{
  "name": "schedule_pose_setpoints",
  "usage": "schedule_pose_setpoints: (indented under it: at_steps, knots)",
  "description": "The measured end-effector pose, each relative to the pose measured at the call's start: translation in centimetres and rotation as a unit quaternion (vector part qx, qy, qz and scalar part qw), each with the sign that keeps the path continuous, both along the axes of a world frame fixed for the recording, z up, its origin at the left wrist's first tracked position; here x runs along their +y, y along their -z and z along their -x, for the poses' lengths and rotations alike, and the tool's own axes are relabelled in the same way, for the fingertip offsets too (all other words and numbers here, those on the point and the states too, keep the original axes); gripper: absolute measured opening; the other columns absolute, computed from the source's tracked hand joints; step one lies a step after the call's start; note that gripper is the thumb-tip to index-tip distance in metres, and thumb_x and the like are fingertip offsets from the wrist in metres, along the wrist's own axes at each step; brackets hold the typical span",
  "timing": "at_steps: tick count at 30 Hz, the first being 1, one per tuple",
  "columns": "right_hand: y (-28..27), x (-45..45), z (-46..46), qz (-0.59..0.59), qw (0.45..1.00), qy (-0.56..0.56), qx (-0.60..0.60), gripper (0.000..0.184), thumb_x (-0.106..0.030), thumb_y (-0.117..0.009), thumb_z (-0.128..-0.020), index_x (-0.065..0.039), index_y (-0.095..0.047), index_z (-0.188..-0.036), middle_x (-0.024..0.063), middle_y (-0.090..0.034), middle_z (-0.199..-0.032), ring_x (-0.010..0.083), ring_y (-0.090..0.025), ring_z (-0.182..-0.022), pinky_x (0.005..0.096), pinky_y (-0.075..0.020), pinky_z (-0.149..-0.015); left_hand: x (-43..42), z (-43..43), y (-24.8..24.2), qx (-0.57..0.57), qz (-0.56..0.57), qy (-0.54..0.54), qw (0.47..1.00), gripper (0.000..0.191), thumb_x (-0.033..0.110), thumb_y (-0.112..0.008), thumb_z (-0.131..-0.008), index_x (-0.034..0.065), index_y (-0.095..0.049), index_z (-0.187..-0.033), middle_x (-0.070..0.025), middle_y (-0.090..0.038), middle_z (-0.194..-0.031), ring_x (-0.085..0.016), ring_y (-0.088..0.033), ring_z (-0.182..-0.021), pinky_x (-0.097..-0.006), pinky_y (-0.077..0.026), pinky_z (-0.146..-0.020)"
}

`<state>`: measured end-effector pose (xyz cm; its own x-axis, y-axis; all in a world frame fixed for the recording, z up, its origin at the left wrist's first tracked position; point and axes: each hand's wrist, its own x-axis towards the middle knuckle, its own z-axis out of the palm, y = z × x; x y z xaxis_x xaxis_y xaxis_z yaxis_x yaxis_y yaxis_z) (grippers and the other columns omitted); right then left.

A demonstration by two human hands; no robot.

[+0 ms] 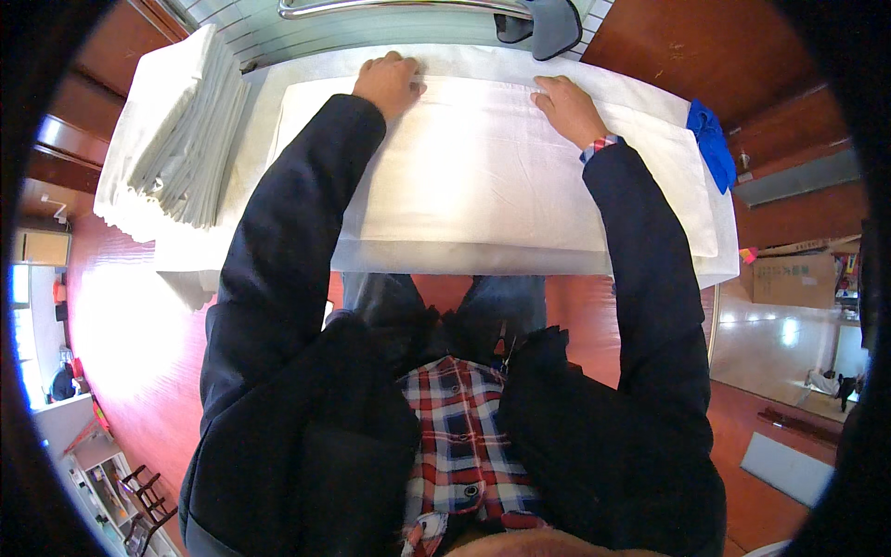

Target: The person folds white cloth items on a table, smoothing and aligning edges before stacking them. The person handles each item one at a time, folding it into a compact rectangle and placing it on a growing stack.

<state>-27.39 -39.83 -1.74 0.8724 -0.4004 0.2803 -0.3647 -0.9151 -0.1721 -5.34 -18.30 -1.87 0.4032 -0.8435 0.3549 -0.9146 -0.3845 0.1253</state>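
Observation:
A white rectangular cloth [487, 174] lies spread over a table with a pale cover [320, 66]. My left hand [390, 83] rests at the cloth's far edge, left of the middle, its fingers partly bent. At the same far edge, further right, my right hand [571, 110] touches the cloth with thumb and forefinger apart. Whether either hand pinches the fabric cannot be told. A tall stack of folded white cloths [181, 132] stands at the table's left end.
A blue cloth [711, 146] hangs at the table's right edge. Behind the table runs a metal rail [404, 8] with a grey slipper-like item [555, 29] on it. A cardboard box [793, 280] sits far right.

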Motion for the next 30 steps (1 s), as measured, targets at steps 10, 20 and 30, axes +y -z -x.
schedule_pose_setpoints:
  at_steps: [10, 20, 30]
  knots:
    - [-3.2, -1.0, -2.0, -0.143, 0.983, 0.028, 0.113, 0.024, -0.021, -0.075, -0.085, -0.002, -0.069, -0.099, 0.0162, -0.068, -0.101, 0.0277, -0.064, -0.091, 0.0349, -0.0498, -0.078, -2.1, -1.3, -2.7, 0.191, -0.101, 0.084, 0.973, 0.026, 0.014, -0.075, -0.078, 0.0024, -0.065, -0.098, -0.0157, -0.067, -0.087, -0.034, -0.066, -0.087, -0.0402, -0.051, -0.08]
    - [-2.4, -0.9, -2.2, -0.127, 0.989, -0.015, 0.069, 0.019, -0.016, -0.067, -0.087, -0.001, -0.07, -0.097, 0.0166, -0.07, -0.098, 0.0301, -0.065, -0.089, 0.0385, -0.05, -0.08, 0.1, -3.2, -3.3, 0.147, -0.11, 0.076, 0.98, 0.034, 0.014, -0.077, -0.075, 0.0024, -0.065, -0.105, -0.0197, -0.068, -0.099, -0.034, -0.064, -0.094, -0.0409, -0.05, -0.084]
    - [-2.1, -1.0, -0.9, -0.197, 0.979, -0.049, -0.03, 0.018, -0.015, -0.066, -0.087, 0.0, -0.069, -0.098, 0.0146, -0.07, -0.093, 0.0277, -0.065, -0.085, 0.0355, -0.0497, -0.078, 0.6, -4.4, -3.8, 0.171, -0.095, 0.087, 0.977, 0.039, 0.023, -0.079, -0.075, 0.0024, -0.067, -0.105, -0.0157, -0.069, -0.098, -0.031, -0.064, -0.092, -0.0379, -0.049, -0.085]
